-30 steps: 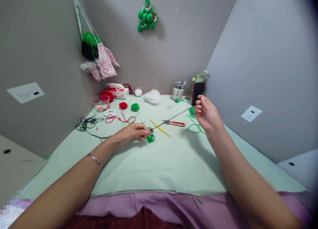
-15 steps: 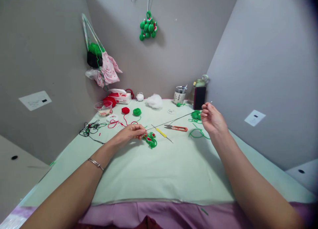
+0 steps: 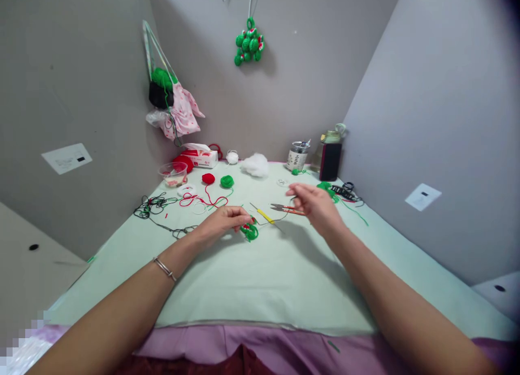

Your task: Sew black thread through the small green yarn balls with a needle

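My left hand [image 3: 227, 220] is closed in a pinch on a small green-and-red crochet piece [image 3: 249, 232], just above the table. A dark thread [image 3: 273, 221] runs slack from that piece up toward my right hand [image 3: 316, 204]. The fingertips of my right hand are pressed together on the thread; whether a needle is there too is too small to tell. Below and between the hands lies a yellow-handled crochet hook [image 3: 265, 217]. Orange-handled thread snips [image 3: 280, 207] lie beside it, their handles partly behind my right hand.
Tangled dark yarn [image 3: 150, 206] lies on the left. Behind are a red yarn ball [image 3: 208, 178], a green yarn ball [image 3: 227, 181], white stuffing [image 3: 255, 165], a tissue box [image 3: 205, 158], a clear bowl [image 3: 174, 174], a pen tin [image 3: 297, 157] and a phone [image 3: 330, 162].
My right hand has moved left toward my left hand, and the thread between them has gone from taut to slack. The left hand keeps its pinch on the crochet piece. The view has shifted slightly.
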A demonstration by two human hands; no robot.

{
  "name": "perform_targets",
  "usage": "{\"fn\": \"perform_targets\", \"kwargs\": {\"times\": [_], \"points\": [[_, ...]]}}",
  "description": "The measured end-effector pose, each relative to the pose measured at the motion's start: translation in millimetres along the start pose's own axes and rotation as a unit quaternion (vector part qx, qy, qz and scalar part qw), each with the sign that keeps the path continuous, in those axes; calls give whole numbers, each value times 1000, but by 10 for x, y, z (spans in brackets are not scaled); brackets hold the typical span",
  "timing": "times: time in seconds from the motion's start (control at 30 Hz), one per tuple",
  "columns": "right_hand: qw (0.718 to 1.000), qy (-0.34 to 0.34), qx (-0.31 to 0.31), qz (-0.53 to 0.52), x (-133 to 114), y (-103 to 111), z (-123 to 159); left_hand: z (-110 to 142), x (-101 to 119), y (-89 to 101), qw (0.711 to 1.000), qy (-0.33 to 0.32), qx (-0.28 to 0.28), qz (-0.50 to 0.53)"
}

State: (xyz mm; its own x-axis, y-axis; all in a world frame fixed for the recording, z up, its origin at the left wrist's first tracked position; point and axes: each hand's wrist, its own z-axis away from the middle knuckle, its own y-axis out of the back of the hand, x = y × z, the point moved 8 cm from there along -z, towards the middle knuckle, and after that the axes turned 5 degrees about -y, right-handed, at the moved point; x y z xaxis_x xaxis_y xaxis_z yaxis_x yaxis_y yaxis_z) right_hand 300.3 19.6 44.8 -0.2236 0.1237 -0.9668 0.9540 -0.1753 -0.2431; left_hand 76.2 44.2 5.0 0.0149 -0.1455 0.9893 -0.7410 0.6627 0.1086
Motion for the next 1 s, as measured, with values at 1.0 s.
{"fn": "perform_targets", "kwargs": {"times": [1.0], "points": [[746,354,-227,517,224,-1099,837,37,41,-122,961,-5,97,261]]}}
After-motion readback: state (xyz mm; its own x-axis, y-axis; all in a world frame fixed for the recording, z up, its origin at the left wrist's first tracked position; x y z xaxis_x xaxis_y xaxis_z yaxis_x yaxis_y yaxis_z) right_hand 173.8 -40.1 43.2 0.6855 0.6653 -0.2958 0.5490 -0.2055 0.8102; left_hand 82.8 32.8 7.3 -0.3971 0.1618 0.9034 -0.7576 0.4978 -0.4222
